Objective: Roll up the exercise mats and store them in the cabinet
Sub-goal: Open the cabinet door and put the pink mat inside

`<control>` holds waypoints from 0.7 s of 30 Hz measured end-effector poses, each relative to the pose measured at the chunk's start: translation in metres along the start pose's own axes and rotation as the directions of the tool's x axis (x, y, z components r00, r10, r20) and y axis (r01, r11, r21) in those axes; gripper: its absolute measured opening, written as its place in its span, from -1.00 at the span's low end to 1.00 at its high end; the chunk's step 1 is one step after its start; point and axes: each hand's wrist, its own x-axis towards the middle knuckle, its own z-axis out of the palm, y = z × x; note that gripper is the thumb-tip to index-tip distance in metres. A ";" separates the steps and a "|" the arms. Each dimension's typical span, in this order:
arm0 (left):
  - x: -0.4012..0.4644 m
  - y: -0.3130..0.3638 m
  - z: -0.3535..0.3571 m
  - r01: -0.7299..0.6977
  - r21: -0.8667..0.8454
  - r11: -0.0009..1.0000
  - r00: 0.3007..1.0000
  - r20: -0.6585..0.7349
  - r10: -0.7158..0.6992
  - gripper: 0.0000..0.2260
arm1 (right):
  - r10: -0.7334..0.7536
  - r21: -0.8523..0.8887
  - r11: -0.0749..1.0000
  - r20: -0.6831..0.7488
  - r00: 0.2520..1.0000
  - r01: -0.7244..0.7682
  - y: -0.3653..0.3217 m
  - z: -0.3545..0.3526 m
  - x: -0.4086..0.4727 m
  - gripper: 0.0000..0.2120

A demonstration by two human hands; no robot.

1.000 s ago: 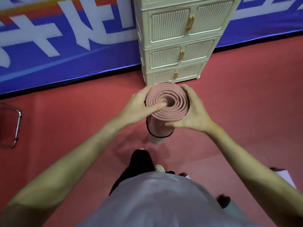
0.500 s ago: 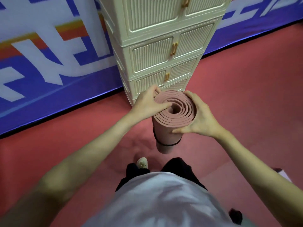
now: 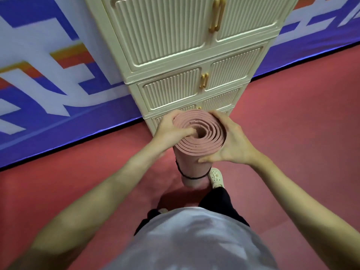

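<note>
A rolled pink exercise mat (image 3: 202,145) stands upright in my hands, its spiral end facing me and a thin black strap round its lower part. My left hand (image 3: 171,127) grips its top left edge, thumb hooked into the hollow centre. My right hand (image 3: 231,145) wraps the right side of the roll, thumb across the front. Directly behind the mat rises the cream cabinet (image 3: 187,55), a stack of ribbed double-door units with gold handles, all doors closed.
Red floor (image 3: 292,133) spreads all around. A blue and white banner (image 3: 48,84) runs along the wall behind the cabinet. My white shoe (image 3: 215,177) is just right of the mat's lower end.
I have walked closer to the cabinet, which now fills the upper view. Both hands keep the same hold on the upright mat. The metal frame at left is out of sight.
</note>
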 end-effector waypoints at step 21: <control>0.079 0.090 0.100 -0.126 -0.227 0.966 0.804 -0.594 -0.035 -0.76 | -0.280 0.157 0.959 0.413 0.867 0.235 0.071 -0.163 0.137 0.11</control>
